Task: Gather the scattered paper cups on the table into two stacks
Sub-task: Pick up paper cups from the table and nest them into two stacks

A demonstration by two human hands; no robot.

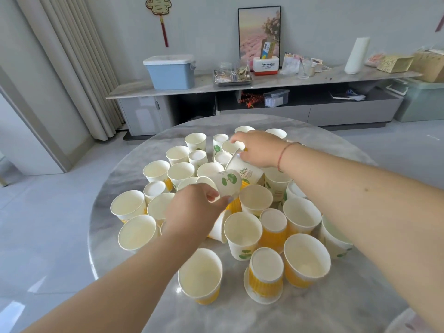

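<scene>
Several paper cups, white with green leaves or yellow-orange ribs, stand crowded on a round grey marble table; some are upright, some upside down. My left hand grips a green-leaf cup tipped on its side, bottom facing me, above the middle of the crowd. My right hand holds a tilted white cup with green writing by its rim, further back. The two held cups sit close together. A yellow-ribbed cup stands upside down near the front.
Bare table surface lies in front of the cups, toward me. Behind the table runs a low cabinet carrying a blue lidded box, a tray of jars, a red-white box and a framed picture. Curtains hang at the left.
</scene>
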